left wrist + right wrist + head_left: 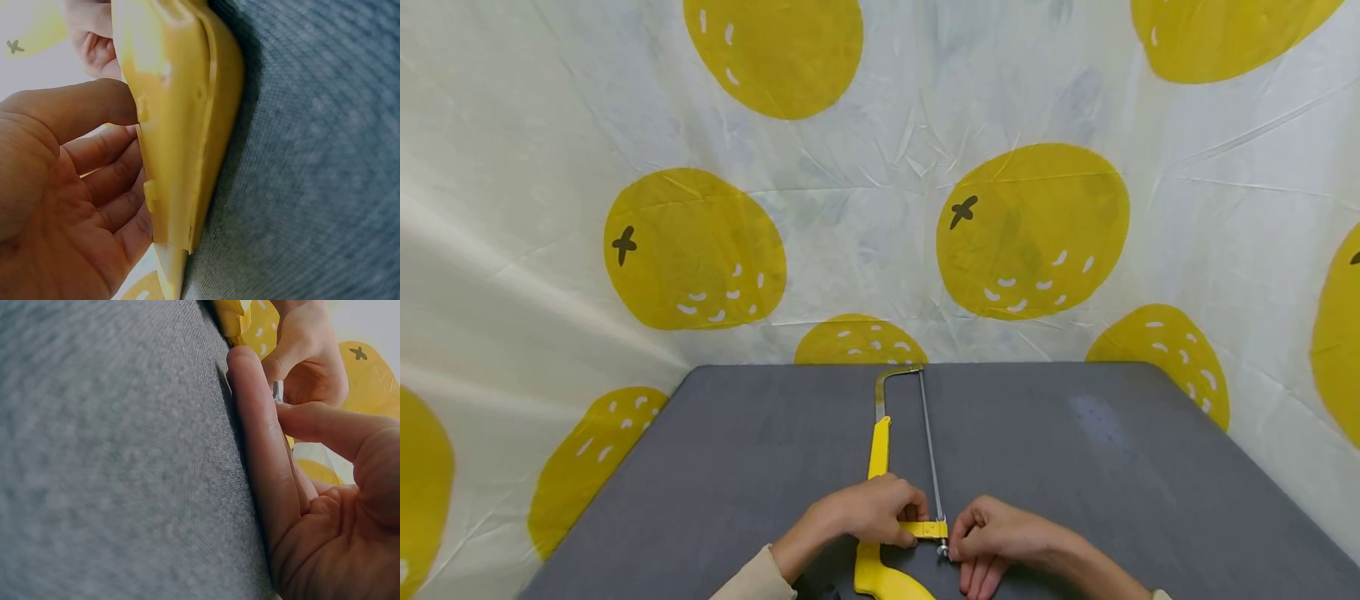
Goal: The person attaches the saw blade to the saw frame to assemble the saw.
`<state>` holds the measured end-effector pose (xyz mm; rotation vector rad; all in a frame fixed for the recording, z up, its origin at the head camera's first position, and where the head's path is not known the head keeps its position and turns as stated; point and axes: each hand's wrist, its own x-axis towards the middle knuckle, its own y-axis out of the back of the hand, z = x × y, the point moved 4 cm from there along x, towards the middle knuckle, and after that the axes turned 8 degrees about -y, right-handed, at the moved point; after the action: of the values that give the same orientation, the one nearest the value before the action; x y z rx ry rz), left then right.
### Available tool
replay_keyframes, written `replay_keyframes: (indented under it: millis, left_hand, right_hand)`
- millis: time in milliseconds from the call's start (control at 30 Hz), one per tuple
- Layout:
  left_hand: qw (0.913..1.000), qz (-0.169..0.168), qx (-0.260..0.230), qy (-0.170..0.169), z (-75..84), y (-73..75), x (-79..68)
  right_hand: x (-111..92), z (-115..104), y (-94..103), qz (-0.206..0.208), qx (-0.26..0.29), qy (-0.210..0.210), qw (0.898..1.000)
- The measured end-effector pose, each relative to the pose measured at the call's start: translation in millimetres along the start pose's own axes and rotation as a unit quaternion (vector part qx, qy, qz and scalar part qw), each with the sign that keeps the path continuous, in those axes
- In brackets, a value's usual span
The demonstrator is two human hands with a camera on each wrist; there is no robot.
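Observation:
A hacksaw [880,446] with a yellow handle and a metal front bow lies flat on the grey table, its thin blade [928,442] on the right side. My left hand [883,508] reaches over the frame and grips the short yellow arm at the blade's near end, thumb and fingers curled. Close up in the left wrist view, the yellow handle [175,125] runs beside that thumb. A small silver wing nut [943,550] sits at the blade's near end. My right hand [1000,537] pinches at it, thumb tip against the metal, lower fingers along the table.
The grey table [760,442] stretches out on both sides of the saw. Behind it hangs a pale cloth [857,250] printed with yellow fruit. A small dark object [830,592] shows at the bottom edge by the left sleeve [756,579].

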<state>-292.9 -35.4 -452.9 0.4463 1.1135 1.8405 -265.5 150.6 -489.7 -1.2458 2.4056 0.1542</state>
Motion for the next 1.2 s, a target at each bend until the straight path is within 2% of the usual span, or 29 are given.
replay_keyframes:
  millis: [333, 600, 1000, 1200]
  left_hand:
    - [1.0000, -0.003, 0.001, 0.003, -1.9, 0.0, 1.2]
    - [1.0000, 0.002, -0.003, 0.006, -1.2, -0.7, 1.0]
    - [1.0000, 0.003, 0.005, 0.000, -3.1, -1.1, 1.3]
    - [1.0000, 0.006, 0.004, -0.001, -2.0, -0.3, 1.3]
  right_hand:
    - [0.2, -1.1, -0.6, 0.008, -0.006, 0.007, 1.000]
    - [-0.2, -0.1, 0.5, 0.017, -0.017, -0.004, 1.000]
    - [-3.1, -4.4, -4.2, 0.017, -0.024, 0.006, 1.000]
    - [-4.2, -4.2, -2.6, 0.004, -0.021, 0.005, 1.000]
